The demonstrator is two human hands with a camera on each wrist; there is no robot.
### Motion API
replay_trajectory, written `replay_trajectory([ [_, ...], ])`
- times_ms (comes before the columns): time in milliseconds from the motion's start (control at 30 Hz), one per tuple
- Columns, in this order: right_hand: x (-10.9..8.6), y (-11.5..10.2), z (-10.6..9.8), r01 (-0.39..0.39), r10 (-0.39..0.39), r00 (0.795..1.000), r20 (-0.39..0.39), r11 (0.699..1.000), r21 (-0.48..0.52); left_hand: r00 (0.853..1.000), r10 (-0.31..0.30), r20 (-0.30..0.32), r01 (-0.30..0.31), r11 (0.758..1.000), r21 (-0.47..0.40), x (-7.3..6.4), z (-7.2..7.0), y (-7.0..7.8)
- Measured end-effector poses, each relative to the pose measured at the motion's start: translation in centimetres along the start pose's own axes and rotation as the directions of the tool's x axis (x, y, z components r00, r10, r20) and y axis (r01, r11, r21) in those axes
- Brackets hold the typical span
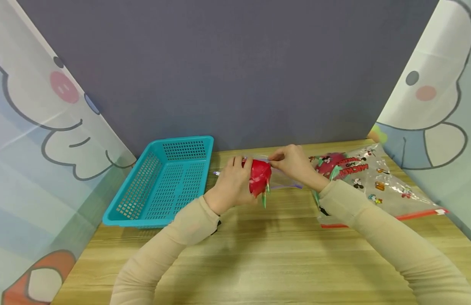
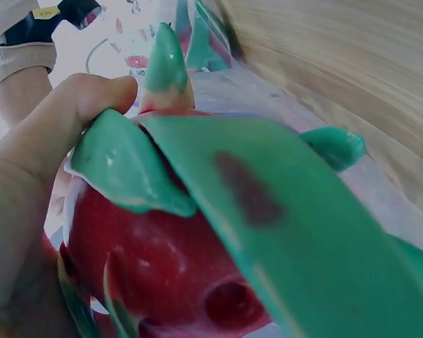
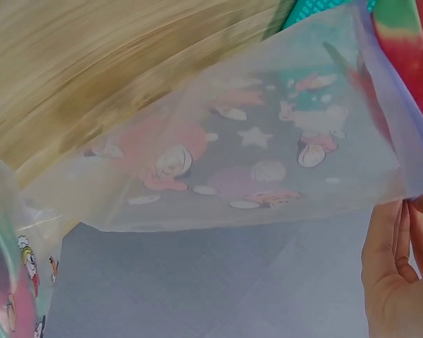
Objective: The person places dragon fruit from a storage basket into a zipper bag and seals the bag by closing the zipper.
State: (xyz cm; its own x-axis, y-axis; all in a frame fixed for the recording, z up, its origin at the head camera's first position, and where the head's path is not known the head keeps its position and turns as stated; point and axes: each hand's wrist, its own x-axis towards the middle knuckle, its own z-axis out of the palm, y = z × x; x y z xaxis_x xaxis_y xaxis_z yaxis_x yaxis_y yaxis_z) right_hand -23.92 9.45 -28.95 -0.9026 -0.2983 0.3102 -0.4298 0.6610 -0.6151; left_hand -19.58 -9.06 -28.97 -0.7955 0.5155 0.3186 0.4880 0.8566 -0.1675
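Note:
My left hand (image 1: 232, 183) grips a red dragon fruit (image 1: 260, 176) with green-tipped scales, held above the table at the mouth of a see-through plastic bag (image 1: 285, 177). In the left wrist view the thumb (image 2: 92, 98) curls over the fruit's green leaves (image 2: 218, 162). My right hand (image 1: 294, 163) pinches the bag's purple zip edge between thumb and fingertips. In the right wrist view the bag (image 3: 247, 155) hangs stretched out, with printed cartoon figures and a white star, and the fruit (image 3: 419, 63) shows at its purple rim.
A turquoise plastic basket (image 1: 159, 221) stands at the left back of the wooden table (image 1: 258, 262). On the right lies a clear bag (image 1: 395, 190) with a red zip and cartoon prints, a second dragon fruit (image 1: 330, 163) inside. A grey panel (image 1: 235, 76) rises behind.

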Motion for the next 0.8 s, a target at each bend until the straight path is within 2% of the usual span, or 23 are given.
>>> replay_trajectory([
  [167, 0.10, -0.24, -0.12, -0.005, 0.005, 1.000, 0.000, 1.000, 0.017, 0.999, 0.011, -0.053, -0.006, 0.996, 0.089, -0.05, 0.31, 0.22],
  [233, 0.07, -0.31, -0.20, -0.014, 0.014, 1.000, 0.000, 1.000, 0.026, 0.996, 0.017, -0.083, -0.008, 0.994, 0.106, -0.08, 0.45, 0.28],
  [300, 0.07, -0.33, -0.24, -0.017, 0.017, 1.000, 0.000, 0.999, 0.030, 0.996, -0.003, -0.089, 0.012, 0.995, 0.102, -0.08, 0.53, 0.26],
  [500, 0.02, -0.03, -0.23, -0.012, 0.012, 1.000, 0.000, 1.000, 0.025, 0.991, -0.130, -0.027, 0.130, 0.991, -0.007, 0.19, 0.37, -0.07],
  [800, -0.19, 0.16, -0.28, -0.017, 0.017, 1.000, -0.025, 1.000, 0.010, 0.977, -0.182, -0.108, 0.166, 0.976, -0.144, 0.45, 0.29, -0.37],
])
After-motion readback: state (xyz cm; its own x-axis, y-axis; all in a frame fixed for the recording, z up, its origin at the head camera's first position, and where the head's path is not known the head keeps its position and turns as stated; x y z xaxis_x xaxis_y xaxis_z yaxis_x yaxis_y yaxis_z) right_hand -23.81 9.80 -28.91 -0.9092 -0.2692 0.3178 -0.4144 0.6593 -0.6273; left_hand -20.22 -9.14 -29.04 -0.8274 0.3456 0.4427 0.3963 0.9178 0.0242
